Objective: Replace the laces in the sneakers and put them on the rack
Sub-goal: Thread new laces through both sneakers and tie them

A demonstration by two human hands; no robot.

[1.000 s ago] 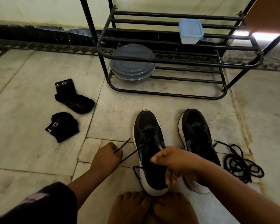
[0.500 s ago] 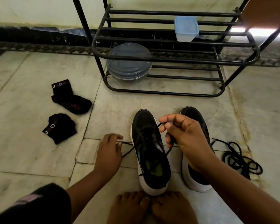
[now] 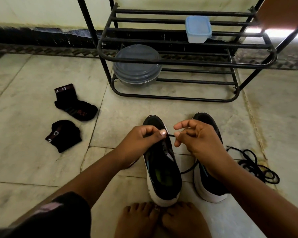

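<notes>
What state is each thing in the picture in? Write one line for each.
Left hand: pinches the lace.
Right hand: pinches the lace.
Lace: taut between the hands.
Left sneaker: on the floor, being laced.
Right sneaker: on the floor.
Loose lace: coiled on the floor.
Box: lidded, on the rack.

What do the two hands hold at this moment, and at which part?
Both hands pinch one black lace above the left sneaker: the left hand and the right hand each grip it between thumb and fingertips, close together.
</notes>
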